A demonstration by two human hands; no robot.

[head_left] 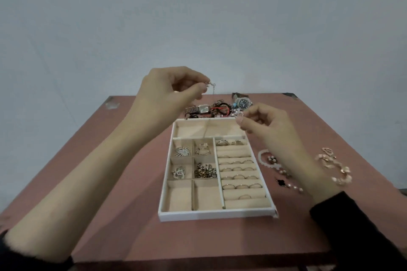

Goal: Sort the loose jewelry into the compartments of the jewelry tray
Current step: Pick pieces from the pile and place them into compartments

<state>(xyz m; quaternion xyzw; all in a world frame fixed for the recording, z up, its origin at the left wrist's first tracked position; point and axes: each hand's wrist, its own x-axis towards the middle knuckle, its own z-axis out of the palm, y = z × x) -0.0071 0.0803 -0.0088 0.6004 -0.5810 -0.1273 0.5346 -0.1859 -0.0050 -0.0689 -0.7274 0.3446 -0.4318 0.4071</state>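
Left hand (174,92) pinches thin chain (213,90) high, likely so it hangs untangled over tray (215,213). Right hand (264,126), 4 o'clock of it, pinches small silvery piece (240,114).

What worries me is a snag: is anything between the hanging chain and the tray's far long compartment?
Nothing visible does. The chain, pinched by the left hand, hangs over that compartment; the right hand is at its right end.

Thin chain (213,90) hangs above partly filled tray (217,213).
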